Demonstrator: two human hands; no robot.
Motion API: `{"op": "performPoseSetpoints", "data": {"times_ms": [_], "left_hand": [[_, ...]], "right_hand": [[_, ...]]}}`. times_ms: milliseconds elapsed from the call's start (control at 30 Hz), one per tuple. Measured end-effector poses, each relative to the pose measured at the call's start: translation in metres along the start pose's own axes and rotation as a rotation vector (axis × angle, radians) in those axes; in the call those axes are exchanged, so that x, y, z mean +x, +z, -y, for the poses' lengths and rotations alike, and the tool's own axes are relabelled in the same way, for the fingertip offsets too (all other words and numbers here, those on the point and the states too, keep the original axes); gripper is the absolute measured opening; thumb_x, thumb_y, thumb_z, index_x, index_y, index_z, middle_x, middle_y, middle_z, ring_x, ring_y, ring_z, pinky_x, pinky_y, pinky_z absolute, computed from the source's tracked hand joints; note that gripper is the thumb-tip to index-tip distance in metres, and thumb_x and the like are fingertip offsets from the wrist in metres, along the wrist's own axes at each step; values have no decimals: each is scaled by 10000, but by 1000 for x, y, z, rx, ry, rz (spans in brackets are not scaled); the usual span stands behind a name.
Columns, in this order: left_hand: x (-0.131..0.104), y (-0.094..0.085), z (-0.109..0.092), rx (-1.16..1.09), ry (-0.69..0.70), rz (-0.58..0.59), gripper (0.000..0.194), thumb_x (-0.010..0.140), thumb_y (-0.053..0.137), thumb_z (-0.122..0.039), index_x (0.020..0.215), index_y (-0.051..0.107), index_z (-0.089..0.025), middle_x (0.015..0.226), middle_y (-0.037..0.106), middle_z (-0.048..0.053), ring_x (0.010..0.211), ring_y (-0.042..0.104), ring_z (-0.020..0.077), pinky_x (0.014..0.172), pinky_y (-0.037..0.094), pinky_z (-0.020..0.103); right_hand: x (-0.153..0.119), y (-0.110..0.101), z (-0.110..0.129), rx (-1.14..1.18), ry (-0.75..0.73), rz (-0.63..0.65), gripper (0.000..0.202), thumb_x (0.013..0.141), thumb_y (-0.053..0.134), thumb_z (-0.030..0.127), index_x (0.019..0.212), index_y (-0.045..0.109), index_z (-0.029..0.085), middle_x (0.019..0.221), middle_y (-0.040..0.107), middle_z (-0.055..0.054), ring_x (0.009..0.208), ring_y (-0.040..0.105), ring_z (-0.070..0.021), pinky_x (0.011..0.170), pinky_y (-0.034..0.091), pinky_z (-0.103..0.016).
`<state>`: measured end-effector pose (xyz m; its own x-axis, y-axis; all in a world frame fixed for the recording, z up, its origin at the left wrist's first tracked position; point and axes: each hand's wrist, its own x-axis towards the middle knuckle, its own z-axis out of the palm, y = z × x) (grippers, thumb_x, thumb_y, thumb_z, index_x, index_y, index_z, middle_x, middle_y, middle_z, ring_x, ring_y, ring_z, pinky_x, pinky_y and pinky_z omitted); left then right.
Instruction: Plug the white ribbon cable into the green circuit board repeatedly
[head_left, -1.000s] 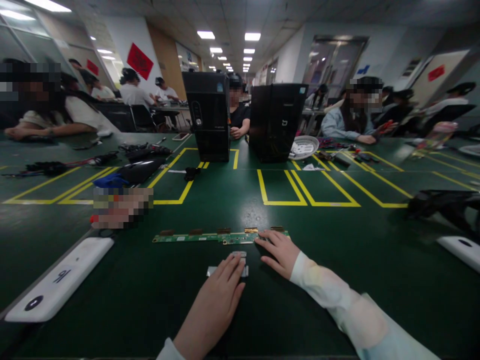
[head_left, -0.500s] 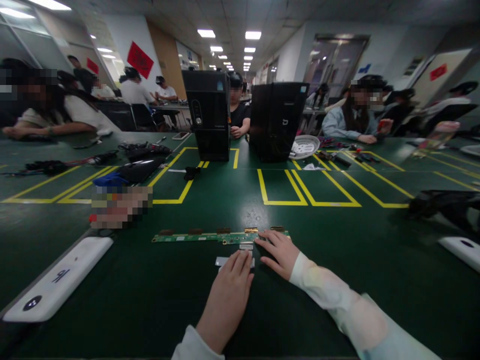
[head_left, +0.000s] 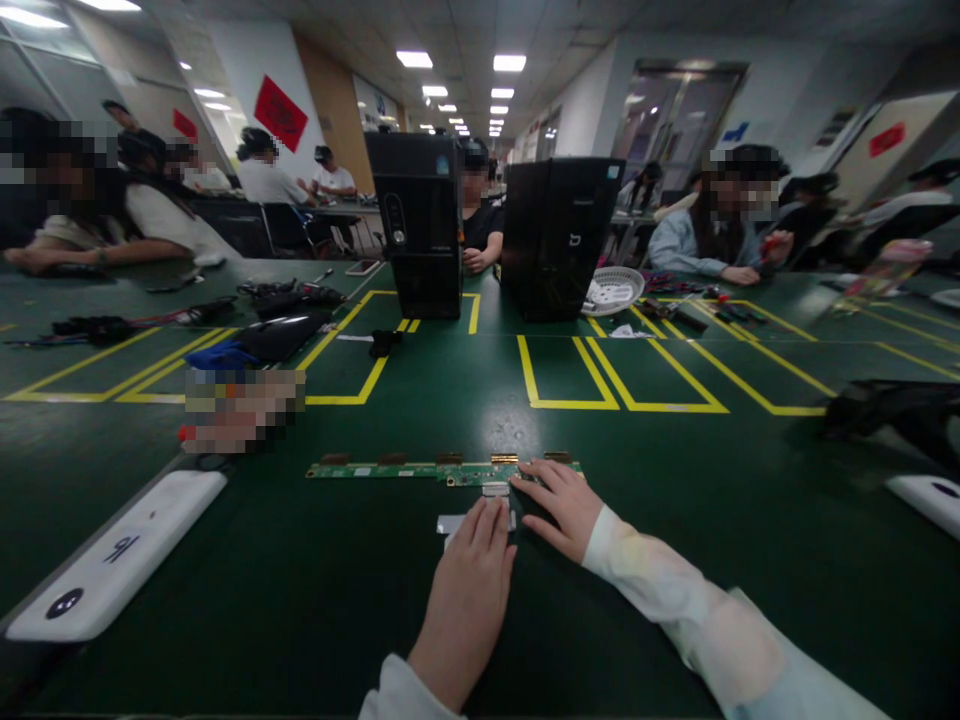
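A long, narrow green circuit board (head_left: 397,472) lies across the table in front of me, with several brown-gold tabs along its far edge. My right hand (head_left: 562,505) is open, fingers spread, its fingertips on the board's right part. Below the board's middle, my left hand (head_left: 469,580) lies with fingers stretched out side by side over a pale flat ribbon cable (head_left: 495,491). The cable meets the near edge of the board; whether it is seated there I cannot tell. A light strip (head_left: 450,523) sticks out left from under the left fingers, which hide the rest.
Two black computer towers (head_left: 416,235) stand at the table's far side. A white device (head_left: 120,555) lies at left, near a blurred-out item (head_left: 244,410). Cables (head_left: 285,298), a white basket (head_left: 615,290) and yellow tape outlines (head_left: 574,405) are farther back. Other people sit around.
My left hand has shifted very slightly right, still over the ribbon cable. The whole view has moved a little; my right hand stays on the board.
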<state>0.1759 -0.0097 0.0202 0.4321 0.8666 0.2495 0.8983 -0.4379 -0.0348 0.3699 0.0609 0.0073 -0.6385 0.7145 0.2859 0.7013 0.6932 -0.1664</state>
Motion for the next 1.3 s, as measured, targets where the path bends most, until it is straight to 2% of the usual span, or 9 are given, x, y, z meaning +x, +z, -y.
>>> {"op": "performPoseSetpoints", "data": {"times_ms": [367, 600, 833, 1300], "left_hand": [[0, 0, -4, -31, -75, 34, 418, 941, 390, -158, 1332, 524, -95, 1389, 548, 143, 1286, 509, 270, 1048, 466, 448], [-3, 3, -5, -73, -100, -32, 403, 952, 385, -180, 1324, 533, -127, 1377, 560, 147, 1280, 517, 265, 1017, 490, 445], [1, 0, -4, -114, -120, 40, 409, 948, 407, -184, 1332, 519, -97, 1394, 538, 170, 1296, 497, 276, 1046, 464, 440], [10, -12, 11, -149, 36, 75, 380, 962, 378, -192, 1295, 541, -110, 1356, 575, 157, 1310, 486, 253, 1051, 453, 422]], "right_hand": [[-2, 6, -4, 14, -16, -45, 501, 928, 465, 470, 1334, 546, 186, 1355, 522, -144, 1267, 426, -304, 1034, 399, -518], [-2, 3, -2, 26, 3, -27, 490, 918, 493, 442, 1335, 543, 191, 1358, 522, -150, 1275, 426, -300, 1039, 401, -523], [-2, 3, -2, 36, -6, -30, 504, 903, 516, 435, 1341, 537, 186, 1373, 512, -148, 1275, 428, -302, 1048, 397, -523], [-4, 3, -5, 69, -30, -22, 559, 884, 532, 460, 1373, 504, 190, 1393, 492, -152, 1317, 390, -303, 1062, 379, -536]]}}
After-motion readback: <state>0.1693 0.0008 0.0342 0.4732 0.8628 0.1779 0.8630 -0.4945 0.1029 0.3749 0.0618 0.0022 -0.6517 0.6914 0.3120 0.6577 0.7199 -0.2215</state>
